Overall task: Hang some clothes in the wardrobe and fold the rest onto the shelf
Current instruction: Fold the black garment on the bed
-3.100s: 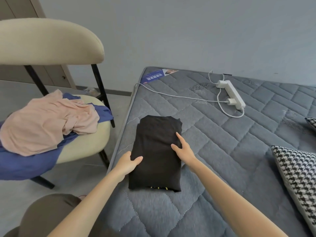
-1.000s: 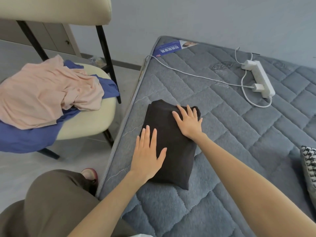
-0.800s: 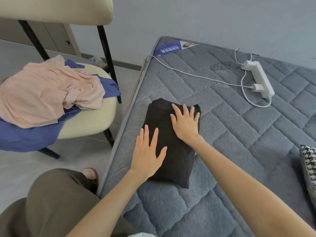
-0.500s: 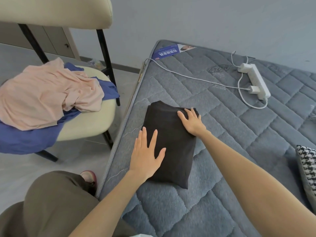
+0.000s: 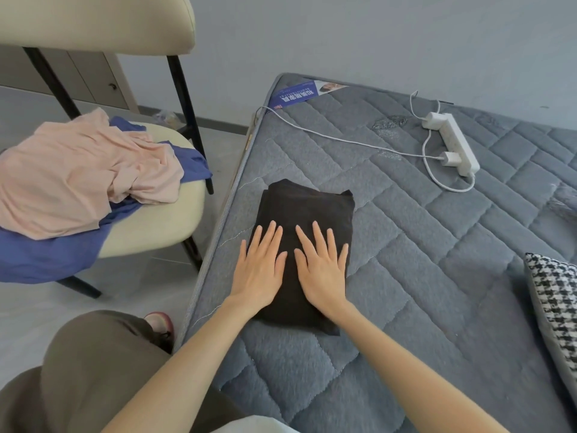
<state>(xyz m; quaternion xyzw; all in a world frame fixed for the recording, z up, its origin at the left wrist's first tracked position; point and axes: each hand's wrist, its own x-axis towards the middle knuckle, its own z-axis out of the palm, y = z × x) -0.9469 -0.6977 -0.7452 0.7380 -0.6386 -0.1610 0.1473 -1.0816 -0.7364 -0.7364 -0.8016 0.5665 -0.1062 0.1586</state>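
A folded black garment lies on the grey quilted mattress near its left edge. My left hand and my right hand rest flat side by side on the garment's near half, fingers spread, palms down, holding nothing. A crumpled pink garment lies on top of a blue garment on the cream chair to the left of the bed.
A white power strip with its cable lies on the mattress at the back right. A houndstooth pillow sits at the right edge. Cabinet doors stand behind the chair. My knee in olive trousers is at the lower left.
My right hand slid from the garment's far right corner back to its near half, beside my left hand. The garment was folded shorter since the earliest frame.
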